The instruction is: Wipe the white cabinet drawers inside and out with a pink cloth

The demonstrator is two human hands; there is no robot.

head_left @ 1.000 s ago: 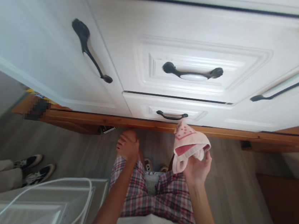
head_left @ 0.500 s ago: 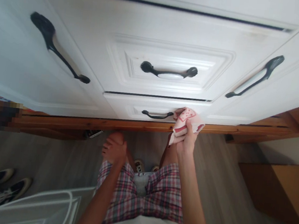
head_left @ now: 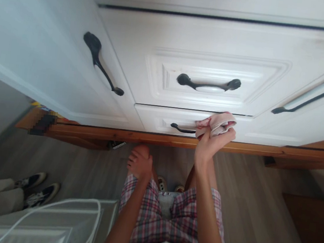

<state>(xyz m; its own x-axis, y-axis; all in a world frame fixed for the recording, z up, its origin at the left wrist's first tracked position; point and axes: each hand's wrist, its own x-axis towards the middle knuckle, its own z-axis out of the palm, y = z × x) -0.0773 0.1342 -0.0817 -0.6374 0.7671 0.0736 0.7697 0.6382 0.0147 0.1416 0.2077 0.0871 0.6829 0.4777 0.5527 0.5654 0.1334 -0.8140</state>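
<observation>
A pink and white cloth (head_left: 218,123) is bunched in my right hand (head_left: 210,146), whose fingers are closed round it. The cloth lies against the front of the lowest white drawer (head_left: 157,115) and covers the right end of that drawer's dark handle (head_left: 182,129). On my left knee rests my left hand (head_left: 139,164), its fingers spread and holding nothing. Above the cloth is a wider drawer (head_left: 206,37) with a black and white handle (head_left: 210,85); both drawers are closed.
Tall doors with dark handles (head_left: 104,66) flank the drawers. A wooden ledge (head_left: 160,139) runs beneath them. Another person's shoes (head_left: 42,197) stand at left, near a white panel (head_left: 83,220) with a white cable (head_left: 66,201). A brown box (head_left: 308,228) sits at right.
My right hand has moved up with the cloth, from the ledge edge onto the lowest drawer's front and over its handle end. The view has swung left. My left hand stays on the knee.
</observation>
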